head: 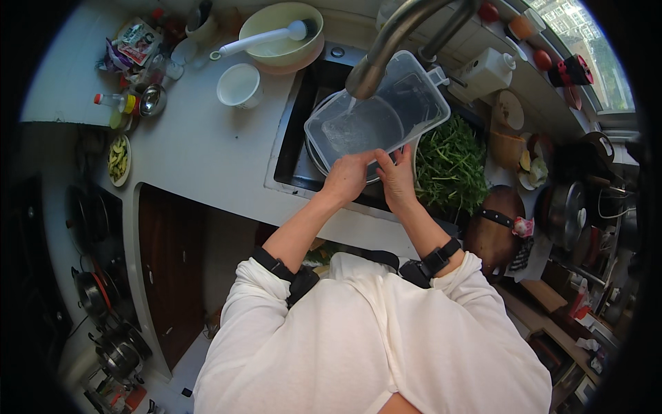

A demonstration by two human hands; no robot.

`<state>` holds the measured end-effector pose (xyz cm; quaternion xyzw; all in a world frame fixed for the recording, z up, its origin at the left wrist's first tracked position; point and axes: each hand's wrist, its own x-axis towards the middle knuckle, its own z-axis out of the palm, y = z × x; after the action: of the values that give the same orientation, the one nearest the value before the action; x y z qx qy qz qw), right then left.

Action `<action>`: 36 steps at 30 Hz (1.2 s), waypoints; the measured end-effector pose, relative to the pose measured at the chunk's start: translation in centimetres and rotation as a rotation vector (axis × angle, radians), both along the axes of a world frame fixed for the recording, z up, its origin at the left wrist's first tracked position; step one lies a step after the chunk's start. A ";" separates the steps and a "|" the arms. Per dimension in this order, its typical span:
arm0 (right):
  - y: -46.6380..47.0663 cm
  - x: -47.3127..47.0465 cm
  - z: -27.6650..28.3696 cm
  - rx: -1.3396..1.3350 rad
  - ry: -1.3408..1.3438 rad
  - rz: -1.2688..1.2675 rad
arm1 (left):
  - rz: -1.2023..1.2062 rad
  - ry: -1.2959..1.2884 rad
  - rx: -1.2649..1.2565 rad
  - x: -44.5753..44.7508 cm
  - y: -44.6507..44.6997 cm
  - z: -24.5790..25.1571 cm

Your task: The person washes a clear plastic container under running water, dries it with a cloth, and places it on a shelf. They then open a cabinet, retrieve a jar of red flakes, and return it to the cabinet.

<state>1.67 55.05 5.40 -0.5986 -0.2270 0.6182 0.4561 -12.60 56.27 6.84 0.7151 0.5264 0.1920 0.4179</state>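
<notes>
A clear plastic container [362, 127] lies tilted over the kitchen sink [289, 171], under the metal faucet [364, 77]. Water runs from the spout into it and pools inside. My left hand [346, 176] grips the near rim with its fingers curled. Just to the right, my right hand [397, 181] holds the same rim, its thumb close to the left fingers; some fingertips are hidden. Beneath the container shows part of a round metal rim [314, 155]. Leafy greens [452, 160] are heaped at the sink's right side, beside my right hand.
On the counter [207, 145] stand a white plastic tub [239, 87] and a cream bowl [282, 52] with a white-handled brush [264, 40] across it. A knife [496, 217] lies on a round wooden board [494, 246] at right. A pump bottle [483, 75] stands behind the sink.
</notes>
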 end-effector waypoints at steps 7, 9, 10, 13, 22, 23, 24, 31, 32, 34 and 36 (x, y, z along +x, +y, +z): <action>2.4 1.0 -0.3 0.155 0.120 0.074 | -0.110 -0.099 -0.109 0.9 0.3 0.1; 2.5 1.3 0.1 0.099 0.069 0.083 | -0.301 0.056 -0.084 -0.5 0.4 -0.3; 2.4 1.4 0.3 0.059 0.065 0.089 | -0.420 0.197 -0.039 -1.4 0.4 -0.5; 2.6 1.6 0.7 -0.012 0.045 0.131 | -0.648 0.406 0.166 -4.2 0.3 -0.3; 5.0 3.9 2.8 -0.201 -0.115 0.532 | -1.003 0.869 0.525 -8.3 3.5 1.2; 5.0 4.0 3.0 -0.182 -0.040 0.494 | -1.008 0.902 0.613 -8.5 3.5 1.2; 4.8 4.0 3.3 -0.167 0.031 0.445 | -0.979 0.878 0.606 -8.6 3.6 1.0; 0.2 1.9 2.7 0.029 -0.066 0.098 | -0.711 0.677 0.468 -5.8 0.2 -1.2; -1.0 1.6 2.3 0.025 -0.079 0.056 | -0.617 0.613 0.465 -4.7 -0.7 -1.4; -2.7 1.5 1.5 -0.060 -0.123 0.028 | -0.436 0.478 0.533 -2.7 -2.1 -1.4; -3.2 2.1 0.8 0.004 -0.127 -0.028 | -0.400 0.466 0.526 -1.0 -3.0 -1.1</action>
<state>3.80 51.90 6.18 -0.6389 -0.2485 0.5720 0.4504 -13.59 53.32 5.69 0.9103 0.3905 0.0676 0.1191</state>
